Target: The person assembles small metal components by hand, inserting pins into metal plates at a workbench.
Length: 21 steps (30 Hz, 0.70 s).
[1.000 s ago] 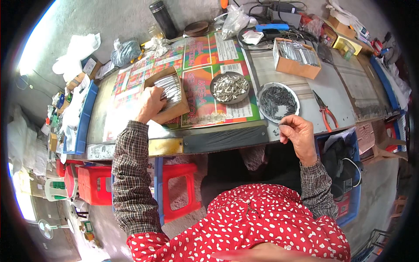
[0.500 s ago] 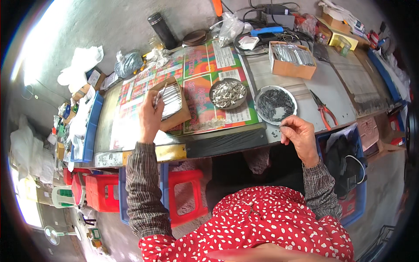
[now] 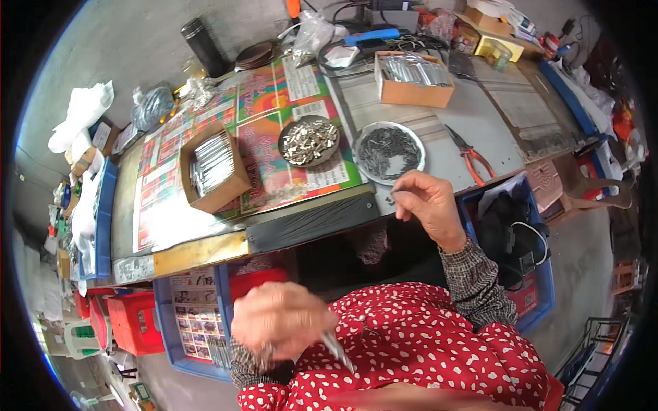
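Note:
Close to my chest, my left hand (image 3: 279,319), smeared by motion, is closed on a slim silver metal piece (image 3: 336,351) that points down to the right. I cannot tell whether it is one piece or several. My right hand (image 3: 430,209) is at the table's front edge, thumb and fingertips pinched together; whatever they hold is too small to make out. Just beyond it sits a white bowl (image 3: 359,159) of thin dark pieces. A round dish (image 3: 310,142) of short silver pieces stands to the bowl's left. Further left is an open cardboard box (image 3: 240,183) of slim silver pieces.
Red-handled pliers (image 3: 473,156) lie right of the white bowl. A second cardboard box (image 3: 414,94) of silver pieces stands behind it. A dark flask (image 3: 203,48), bags and cables line the wall. A blue crate (image 3: 221,322) and red stools (image 3: 133,325) are below the table.
My left hand has come back from the left cardboard box to near my chest, with a silver piece in it. The view has shifted; my right hand keeps its pinch by the white bowl.

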Tool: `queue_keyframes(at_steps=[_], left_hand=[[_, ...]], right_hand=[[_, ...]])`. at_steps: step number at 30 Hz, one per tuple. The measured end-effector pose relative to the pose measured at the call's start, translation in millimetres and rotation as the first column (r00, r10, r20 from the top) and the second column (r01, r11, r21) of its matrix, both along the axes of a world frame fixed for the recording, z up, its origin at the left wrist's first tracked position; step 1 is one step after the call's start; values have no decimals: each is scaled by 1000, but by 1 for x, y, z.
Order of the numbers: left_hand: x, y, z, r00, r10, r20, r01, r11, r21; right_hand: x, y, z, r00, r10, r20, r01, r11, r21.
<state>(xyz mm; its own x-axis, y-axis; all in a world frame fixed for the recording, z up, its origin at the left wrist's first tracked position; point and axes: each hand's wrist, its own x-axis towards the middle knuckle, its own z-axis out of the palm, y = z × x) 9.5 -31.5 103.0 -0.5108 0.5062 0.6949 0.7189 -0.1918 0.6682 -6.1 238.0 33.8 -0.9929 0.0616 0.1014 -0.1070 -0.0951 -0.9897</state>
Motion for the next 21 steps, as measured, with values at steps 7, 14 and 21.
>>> queue_keyframes(at_steps=[7,14,21], left_hand=[[3,9,12,903,-416,-111,423,905,51],[9,8,14,942,-299,-150,300,954,-21],[11,14,13,940,-274,-202,274,961,-31]], right_hand=[[8,1,1,999,36,12,-36,997,-66],[8,0,9,996,69,-53,-72,996,-51],[9,3,4,997,65,-49,-68,996,-60]])
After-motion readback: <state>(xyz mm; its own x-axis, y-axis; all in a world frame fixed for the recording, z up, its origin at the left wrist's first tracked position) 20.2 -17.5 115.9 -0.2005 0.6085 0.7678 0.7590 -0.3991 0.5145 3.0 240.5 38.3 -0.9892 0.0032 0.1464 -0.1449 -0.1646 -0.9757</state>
